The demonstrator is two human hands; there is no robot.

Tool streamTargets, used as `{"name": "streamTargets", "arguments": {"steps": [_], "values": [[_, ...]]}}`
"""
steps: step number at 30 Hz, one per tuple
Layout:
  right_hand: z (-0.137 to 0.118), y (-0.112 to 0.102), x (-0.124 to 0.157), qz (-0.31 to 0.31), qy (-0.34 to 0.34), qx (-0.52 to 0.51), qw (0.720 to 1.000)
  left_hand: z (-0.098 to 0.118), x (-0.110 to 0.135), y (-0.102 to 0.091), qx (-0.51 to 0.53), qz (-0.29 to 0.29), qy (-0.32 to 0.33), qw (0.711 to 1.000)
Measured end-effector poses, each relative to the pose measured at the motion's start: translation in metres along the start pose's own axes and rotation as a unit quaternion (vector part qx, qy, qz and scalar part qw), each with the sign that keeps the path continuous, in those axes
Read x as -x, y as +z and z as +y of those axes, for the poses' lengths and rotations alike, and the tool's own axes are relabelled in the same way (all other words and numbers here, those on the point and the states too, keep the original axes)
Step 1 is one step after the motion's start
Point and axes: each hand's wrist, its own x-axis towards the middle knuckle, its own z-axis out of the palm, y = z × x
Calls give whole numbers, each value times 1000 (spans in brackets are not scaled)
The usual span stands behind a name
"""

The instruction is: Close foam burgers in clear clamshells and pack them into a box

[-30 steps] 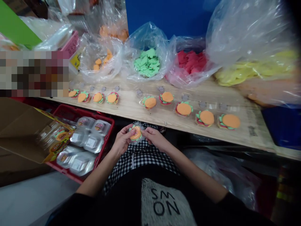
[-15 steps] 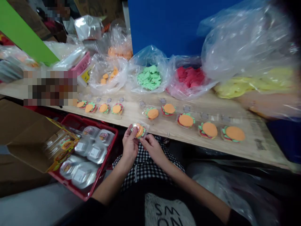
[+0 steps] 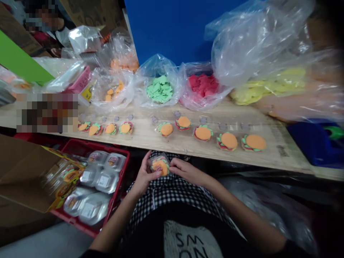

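Note:
A clear plastic clamshell box with a toy foam burger inside, orange bun and green frill showing, is held over my lap just below the table edge. My left hand grips it from the left, thumb across the front. At the box's right edge, the bent fingers of my right hand are closed on the rim. On the table beyond, more toy burgers sit in opened clear boxes, such as one burger straight ahead to the right and another burger to the left.
Plastic bags of green pieces, red pieces and yellow pieces line the back. A red crate of closed clear boxes stands at lower left, beside an open cardboard carton. Another person is at the far left.
Both hands have drawn the box down from the table edge toward my lap. My left thumb lies across the box's lower front. The view has turned slightly right.

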Motion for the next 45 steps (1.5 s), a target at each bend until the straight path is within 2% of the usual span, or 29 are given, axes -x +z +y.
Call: {"name": "streamTargets", "arguments": {"steps": [3, 6, 8, 11, 16, 22, 26, 31, 34, 39, 42, 45], "values": [[9, -2, 0, -60, 10, 14, 998, -18, 9, -11, -64, 16, -8, 998], [18, 8, -2, -46, 13, 7, 999, -37, 18, -20, -164, 47, 9, 985], [22, 15, -2, -42, 3, 7, 999, -42, 24, -27, -284, 48, 41, 957], [20, 22, -2, -47, -16, 27, 998, -32, 29, -35, -413, 1, 86, 906], [13, 26, -3, -58, -31, 49, 997, -1, 20, -35, -450, -53, 137, 881], [15, 31, -3, -43, -37, 9, 998, 4, 7, -29, -486, -121, 180, 847], [17, 36, -6, -6, -43, -1, 999, 2, 3, -29, -478, -141, 169, 850], [22, 44, -6, 14, -47, 3, 999, -6, 2, -31, -454, -116, 146, 871], [27, 47, -4, 11, -48, -3, 999, -15, 5, -32, -439, -99, 133, 883], [35, 50, -4, -25, -29, -23, 999, -27, 7, -33, -448, -99, 119, 881], [35, 48, -7, -30, -15, -40, 999, -26, 5, -34, -452, -106, 108, 879], [32, 44, -9, -21, 0, -62, 998, -16, 3, -35, -438, -129, 101, 884]]}}
